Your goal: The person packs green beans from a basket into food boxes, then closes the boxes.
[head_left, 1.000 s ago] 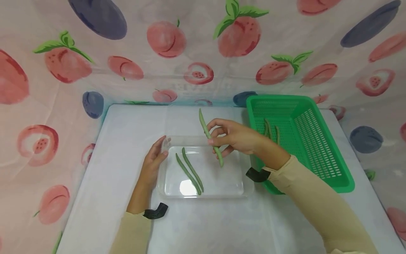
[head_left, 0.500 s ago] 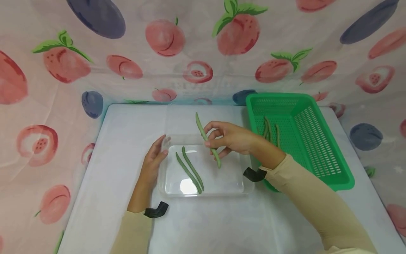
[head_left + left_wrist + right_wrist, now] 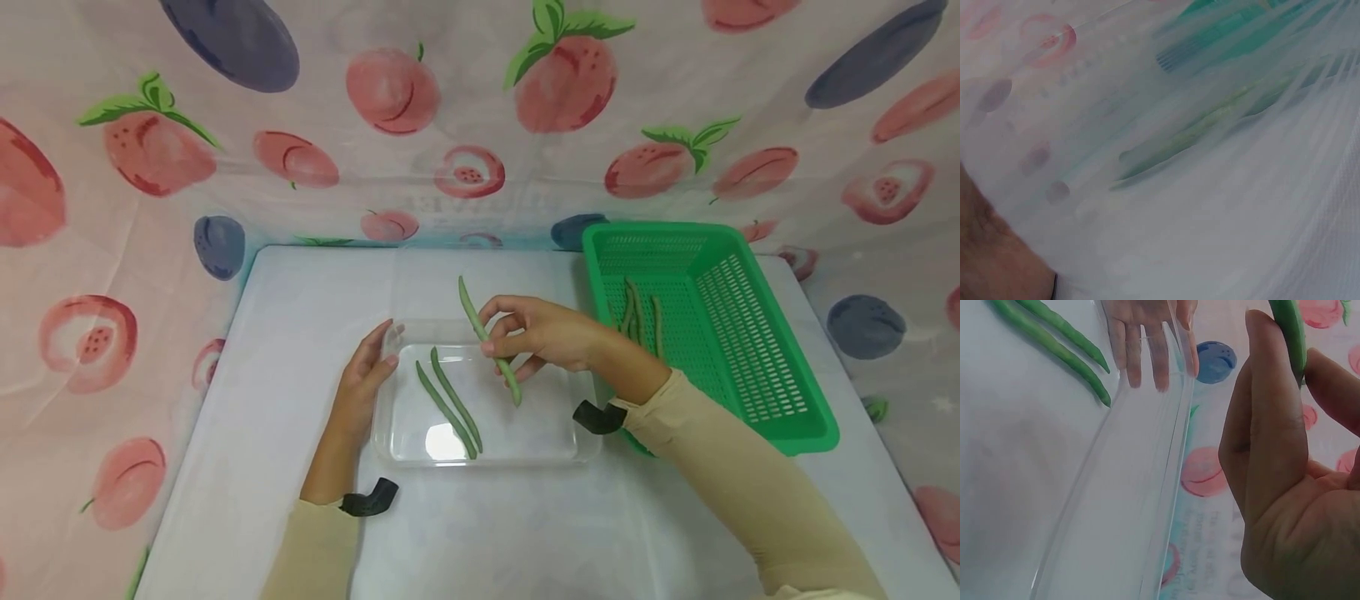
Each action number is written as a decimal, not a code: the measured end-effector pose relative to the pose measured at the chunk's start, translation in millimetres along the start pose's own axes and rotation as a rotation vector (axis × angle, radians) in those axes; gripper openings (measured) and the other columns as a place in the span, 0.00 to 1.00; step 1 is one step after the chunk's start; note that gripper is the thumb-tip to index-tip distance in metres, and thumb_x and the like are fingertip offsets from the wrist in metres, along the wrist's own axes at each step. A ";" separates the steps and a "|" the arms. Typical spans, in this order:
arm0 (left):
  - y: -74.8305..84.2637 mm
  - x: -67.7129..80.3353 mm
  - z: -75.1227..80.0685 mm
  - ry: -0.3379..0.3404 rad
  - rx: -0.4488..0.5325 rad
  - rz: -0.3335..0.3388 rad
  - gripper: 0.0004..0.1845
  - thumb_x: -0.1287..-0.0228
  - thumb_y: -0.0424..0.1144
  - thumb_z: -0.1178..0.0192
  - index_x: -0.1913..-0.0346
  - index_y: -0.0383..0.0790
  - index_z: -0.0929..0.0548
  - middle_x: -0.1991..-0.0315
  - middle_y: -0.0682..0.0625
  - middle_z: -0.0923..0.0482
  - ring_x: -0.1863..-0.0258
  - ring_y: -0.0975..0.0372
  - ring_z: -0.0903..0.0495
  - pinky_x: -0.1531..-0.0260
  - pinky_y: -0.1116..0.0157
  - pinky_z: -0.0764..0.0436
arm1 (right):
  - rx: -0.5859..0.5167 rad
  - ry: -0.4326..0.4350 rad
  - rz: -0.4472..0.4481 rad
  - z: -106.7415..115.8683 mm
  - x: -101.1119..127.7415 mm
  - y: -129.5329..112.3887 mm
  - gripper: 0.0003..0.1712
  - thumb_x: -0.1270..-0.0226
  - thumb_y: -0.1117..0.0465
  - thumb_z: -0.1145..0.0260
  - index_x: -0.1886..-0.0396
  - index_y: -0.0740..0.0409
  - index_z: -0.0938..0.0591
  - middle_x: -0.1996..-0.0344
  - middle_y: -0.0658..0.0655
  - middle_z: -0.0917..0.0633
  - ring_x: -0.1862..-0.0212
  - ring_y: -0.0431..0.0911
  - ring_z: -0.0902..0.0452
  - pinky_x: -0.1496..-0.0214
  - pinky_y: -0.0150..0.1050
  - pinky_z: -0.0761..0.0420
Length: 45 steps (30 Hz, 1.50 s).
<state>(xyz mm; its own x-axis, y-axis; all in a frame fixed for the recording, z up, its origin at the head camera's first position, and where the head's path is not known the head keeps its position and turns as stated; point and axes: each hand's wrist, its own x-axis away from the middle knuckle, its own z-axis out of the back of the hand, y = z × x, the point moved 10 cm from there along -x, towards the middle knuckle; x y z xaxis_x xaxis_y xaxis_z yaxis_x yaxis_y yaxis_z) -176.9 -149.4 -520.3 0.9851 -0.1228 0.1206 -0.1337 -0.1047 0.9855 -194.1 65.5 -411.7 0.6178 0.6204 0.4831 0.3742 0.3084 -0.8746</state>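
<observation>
Here, bean (image 3: 472, 315) in right hand (image 3: 538, 335).

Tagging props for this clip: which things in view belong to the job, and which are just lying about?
Seemingly in the job:
right hand, pinching a bean
left hand, holding the tray
two beans in the tray
basket with more beans

Likely just there:
fruit-print sheet
black wrist pieces
</observation>
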 end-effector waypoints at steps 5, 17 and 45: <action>-0.7 1.2 -0.4 -0.001 -0.013 0.013 0.31 0.23 0.43 0.45 0.21 0.53 0.38 0.22 0.58 0.37 0.23 0.56 0.36 0.33 0.55 0.24 | 0.009 -0.005 -0.016 0.3 -2.3 5.3 0.18 0.27 0.62 0.33 0.43 0.57 0.28 0.65 0.56 0.18 0.65 0.48 0.14 0.62 0.51 0.10; 1.6 -0.6 -1.7 -0.010 -0.005 0.003 0.32 0.23 0.44 0.45 0.21 0.52 0.39 0.21 0.58 0.39 0.24 0.53 0.35 0.37 0.59 0.20 | 0.040 -0.002 -0.045 3.2 -8.0 16.4 0.19 0.27 0.59 0.33 0.42 0.56 0.27 0.61 0.60 0.17 0.61 0.50 0.15 0.63 0.49 0.10; -0.8 0.7 0.7 -0.007 0.011 0.003 0.30 0.22 0.43 0.45 0.21 0.54 0.37 0.21 0.57 0.39 0.22 0.55 0.38 0.32 0.56 0.25 | 0.023 0.039 -0.036 28.1 23.7 7.8 0.18 0.25 0.59 0.35 0.42 0.59 0.26 0.53 0.60 0.17 0.54 0.54 0.13 0.53 0.56 0.12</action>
<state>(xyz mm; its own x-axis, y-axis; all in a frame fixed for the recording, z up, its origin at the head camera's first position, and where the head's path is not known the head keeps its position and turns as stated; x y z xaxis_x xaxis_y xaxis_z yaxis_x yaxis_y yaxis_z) -176.2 -150.1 -521.1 0.9840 -0.1297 0.1225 -0.1376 -0.1152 0.9838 -196.0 102.9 -408.2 0.6306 0.5804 0.5153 0.3809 0.3470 -0.8570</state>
